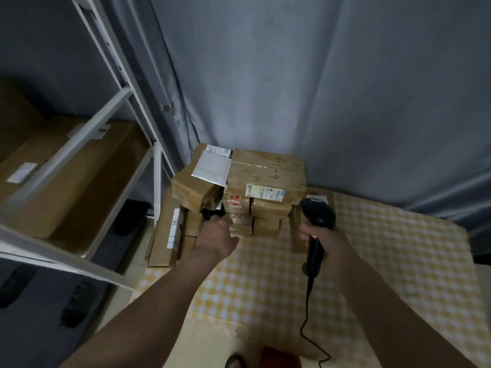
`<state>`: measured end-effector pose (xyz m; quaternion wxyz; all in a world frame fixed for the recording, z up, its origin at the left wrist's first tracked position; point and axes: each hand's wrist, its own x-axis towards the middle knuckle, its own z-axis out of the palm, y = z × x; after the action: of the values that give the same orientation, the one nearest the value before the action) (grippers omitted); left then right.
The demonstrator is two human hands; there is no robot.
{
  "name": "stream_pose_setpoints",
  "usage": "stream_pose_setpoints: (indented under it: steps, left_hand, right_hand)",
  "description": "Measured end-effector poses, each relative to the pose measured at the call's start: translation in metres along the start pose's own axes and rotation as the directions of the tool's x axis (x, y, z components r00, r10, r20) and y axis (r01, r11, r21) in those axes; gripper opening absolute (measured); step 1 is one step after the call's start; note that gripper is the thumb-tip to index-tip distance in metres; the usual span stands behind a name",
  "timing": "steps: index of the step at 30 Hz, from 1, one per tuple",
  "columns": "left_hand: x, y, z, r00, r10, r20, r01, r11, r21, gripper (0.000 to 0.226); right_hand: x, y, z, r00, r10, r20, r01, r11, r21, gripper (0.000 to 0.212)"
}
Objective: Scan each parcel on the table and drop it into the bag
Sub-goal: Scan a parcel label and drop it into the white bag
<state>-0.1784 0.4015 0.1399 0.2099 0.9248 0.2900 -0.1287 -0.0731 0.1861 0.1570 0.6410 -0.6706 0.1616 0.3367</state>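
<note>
The parcels (255, 187) stood in a loose brown stack at the far left corner of the table (372, 261), against the grey curtain (318, 88), with the large flat one marked in pen on top and smaller ones wedged under it. The left hand (216, 236) reached into the near left side of the stack, at the gap under the overhanging parcel, its fingertips hidden among the boxes, so whether it had closed on one could not be told. The right hand (322, 239) was wrapped firmly round the handle of the black scanner (316, 229), held upright just near and right of the stack, its head facing the parcels and its cord trailing toward the near edge. The step looked to be picking the next parcel, and the low ones seemed a poor choice: they appeared to prop up those above, so drawing one out could bring the stack down toward the shelf (79, 168) on the left. It would have been better to lift from the top, turn the printed label toward the scanner, and keep the cord free of the boxes. No bag was in view, so the drop would call for a turn away from the table
</note>
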Motion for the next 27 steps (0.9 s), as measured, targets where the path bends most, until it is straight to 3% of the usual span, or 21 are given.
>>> stream_pose_setpoints:
  steps: [7,14,17,22,27]
  left_hand:
    - [0.066,0.005,-0.016,0.993,-0.044,-0.11,0.054,0.994,0.099,0.051]
    - [0.116,-0.002,-0.022,0.987,-0.039,-0.158,0.092,0.933,0.347,0.067]
    - [0.144,-0.011,-0.029,0.984,-0.066,-0.165,0.127,0.91,0.396,0.074]
    - [0.186,-0.028,-0.031,0.994,-0.033,-0.106,0.082,0.862,0.501,0.082]
    - [0.203,-0.039,-0.025,0.988,0.066,-0.141,0.027,0.818,0.574,0.061]
  right_hand:
    - [0.052,-0.032,0.027,0.994,0.027,0.11,-0.017,0.996,-0.087,0.039]
    - [0.079,-0.037,0.062,0.976,0.077,0.204,-0.033,0.977,-0.213,0.035]
    - [0.083,-0.036,0.073,0.969,0.069,0.237,-0.016,0.976,-0.218,0.016]
    - [0.09,-0.025,0.091,0.979,0.094,0.179,-0.056,0.977,-0.206,0.009]
    - [0.089,-0.01,0.108,0.989,0.113,0.095,-0.097,0.983,-0.159,0.009]
